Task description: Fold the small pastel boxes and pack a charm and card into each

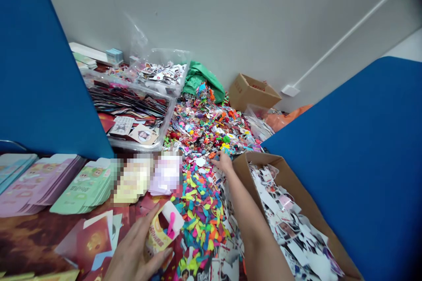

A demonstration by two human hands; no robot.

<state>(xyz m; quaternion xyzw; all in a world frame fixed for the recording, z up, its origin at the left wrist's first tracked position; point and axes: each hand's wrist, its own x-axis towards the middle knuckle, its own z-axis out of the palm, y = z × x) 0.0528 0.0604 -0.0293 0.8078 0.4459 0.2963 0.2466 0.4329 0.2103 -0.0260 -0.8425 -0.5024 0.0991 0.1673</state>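
Your left grip [135,246] is clamped on a yellow card packet [157,239] – your right hand [224,162] touches bright craft scraps [201,140] beside a cardboard box [280,180] – its grip can't be told.

The one head-worn camera looks forward and down from above the left hand [135,246] and right hand [224,162], close over the heaped craft pieces [204,140], facing a pale wall [231,17] between one blue panel [42,66] and another [356,162].
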